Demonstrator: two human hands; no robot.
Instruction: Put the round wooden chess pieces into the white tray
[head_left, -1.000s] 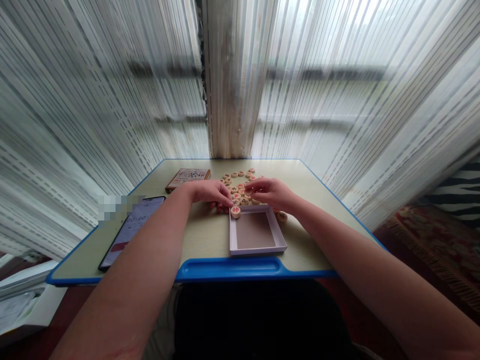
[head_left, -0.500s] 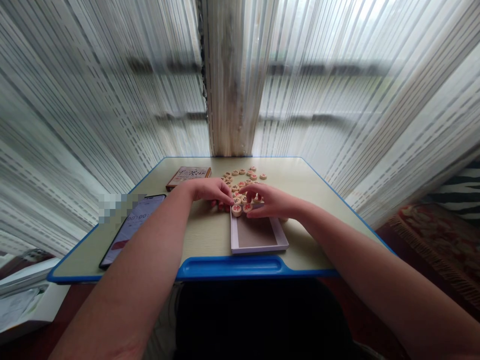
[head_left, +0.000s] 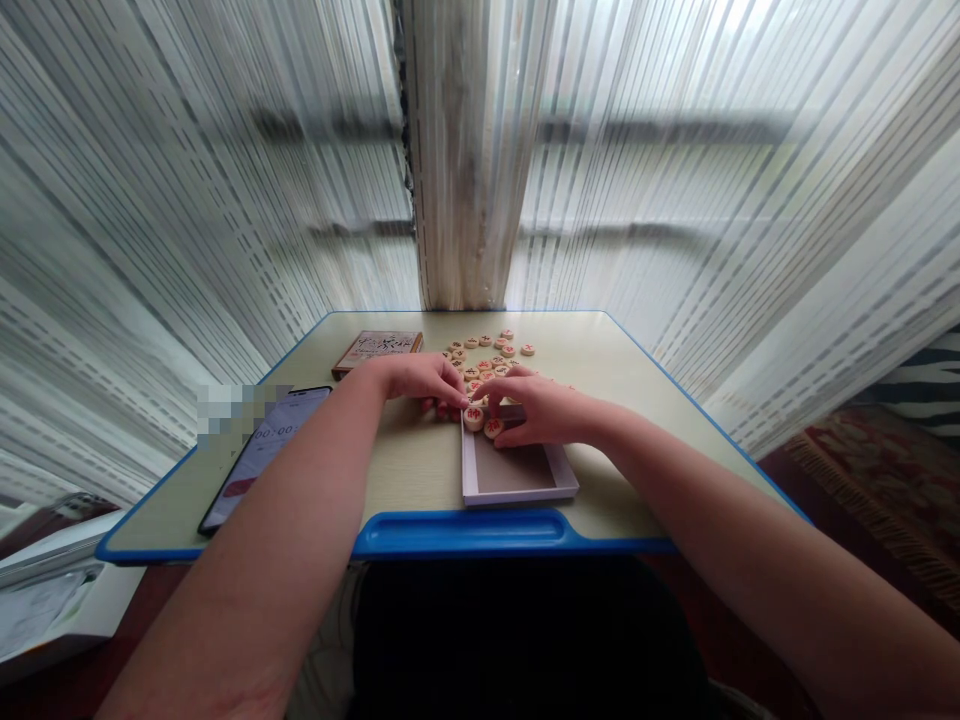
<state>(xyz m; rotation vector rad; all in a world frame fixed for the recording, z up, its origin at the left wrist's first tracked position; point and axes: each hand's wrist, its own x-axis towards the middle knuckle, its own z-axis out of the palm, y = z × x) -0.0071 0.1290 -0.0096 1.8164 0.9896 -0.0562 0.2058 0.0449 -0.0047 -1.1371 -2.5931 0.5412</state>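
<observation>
Our right hand point(head_left: 529, 408) has thumb and fingertips about 1 disc point(head_left: 493, 428) at the box's point(head_left: 520, 496) 10 o'clock; probably light, hard, smooth, it's best pinched by the rim. Our left hand point(head_left: 435, 383) bunches its fingers by that corner; we cannot tell whether they grip.

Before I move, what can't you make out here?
Head view, tray: far right corner, hidden by the right hand.
Head view, far pieces: characters, too small and blurred.
Head view, phone: lower right part, hidden by the left forearm.
Head view, white box: left side, cut off by the picture's edge.
</observation>
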